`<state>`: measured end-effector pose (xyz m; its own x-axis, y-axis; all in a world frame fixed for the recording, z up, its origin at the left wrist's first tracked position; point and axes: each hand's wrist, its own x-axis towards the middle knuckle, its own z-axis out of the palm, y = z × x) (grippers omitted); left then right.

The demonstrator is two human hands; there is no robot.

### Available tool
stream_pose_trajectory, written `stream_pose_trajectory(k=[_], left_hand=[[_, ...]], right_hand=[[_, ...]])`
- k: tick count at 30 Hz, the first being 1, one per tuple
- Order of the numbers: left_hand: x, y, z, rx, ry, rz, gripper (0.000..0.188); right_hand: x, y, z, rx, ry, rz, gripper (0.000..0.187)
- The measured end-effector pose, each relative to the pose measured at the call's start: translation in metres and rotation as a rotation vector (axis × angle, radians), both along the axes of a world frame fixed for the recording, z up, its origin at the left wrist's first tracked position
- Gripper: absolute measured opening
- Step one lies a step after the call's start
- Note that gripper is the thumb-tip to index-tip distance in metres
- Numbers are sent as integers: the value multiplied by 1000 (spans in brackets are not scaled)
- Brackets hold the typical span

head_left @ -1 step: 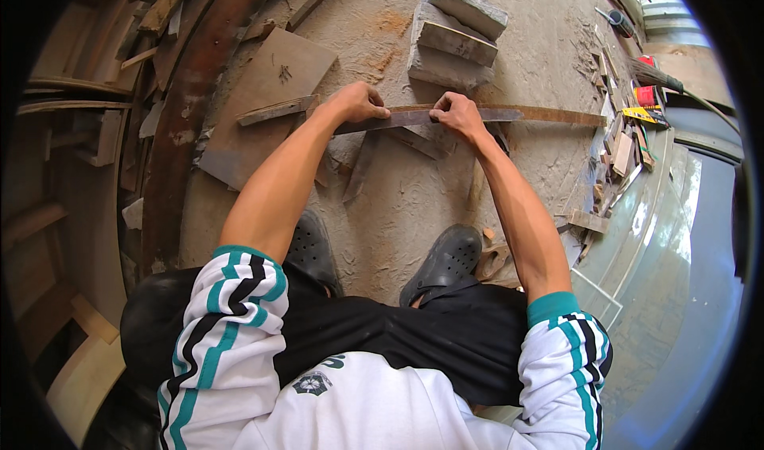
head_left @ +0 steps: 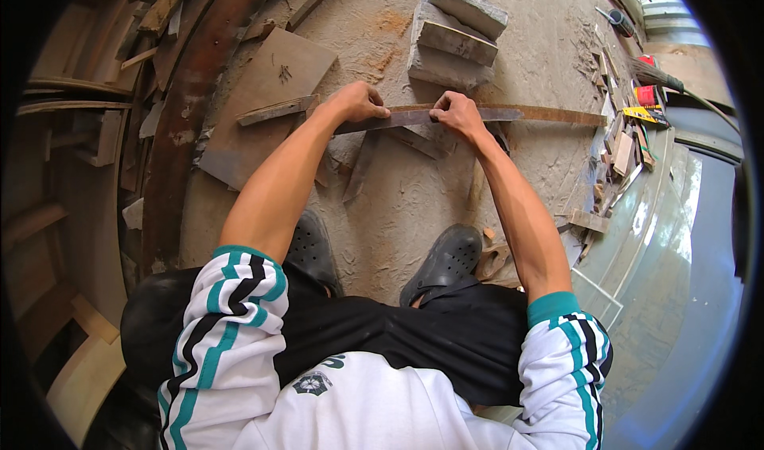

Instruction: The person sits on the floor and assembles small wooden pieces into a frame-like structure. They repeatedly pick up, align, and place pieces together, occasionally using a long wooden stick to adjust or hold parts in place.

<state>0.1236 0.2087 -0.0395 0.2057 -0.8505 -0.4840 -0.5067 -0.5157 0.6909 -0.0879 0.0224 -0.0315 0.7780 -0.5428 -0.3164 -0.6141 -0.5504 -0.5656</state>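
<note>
My left hand (head_left: pixel 358 104) and my right hand (head_left: pixel 459 116) are both closed, with thumb and fingers pinching a long thin grey metal strip (head_left: pixel 412 118). The strip lies crosswise in front of me, and a short stretch of it shows between the two hands. A rust-brown strip (head_left: pixel 561 116) runs along its far edge and reaches out to the right. Whether the grey and brown parts are one piece, I cannot tell. Short wooden pieces (head_left: pixel 418 142) lie just under the strip. The fingertips partly hide the places where they grip.
Beyond my hands stands a grey concrete block (head_left: pixel 454 36) with wood against it. A brown board (head_left: pixel 270 92) carrying small nails lies left. Wood scraps (head_left: pixel 622 151), a red can (head_left: pixel 649 96) and a broom (head_left: pixel 660 76) are at right. A rusty beam (head_left: pixel 195 100) borders the left.
</note>
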Motion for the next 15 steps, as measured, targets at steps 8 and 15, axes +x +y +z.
stream_pose_trajectory(k=[8, 15], left_hand=[[-9, 6, 8, 60, -105, 81, 55], [-42, 18, 2, -37, -253, 192, 51]], right_hand=[[4, -3, -8, 25, 84, 1, 23], [16, -9, -11, 45, 159, 8, 23]])
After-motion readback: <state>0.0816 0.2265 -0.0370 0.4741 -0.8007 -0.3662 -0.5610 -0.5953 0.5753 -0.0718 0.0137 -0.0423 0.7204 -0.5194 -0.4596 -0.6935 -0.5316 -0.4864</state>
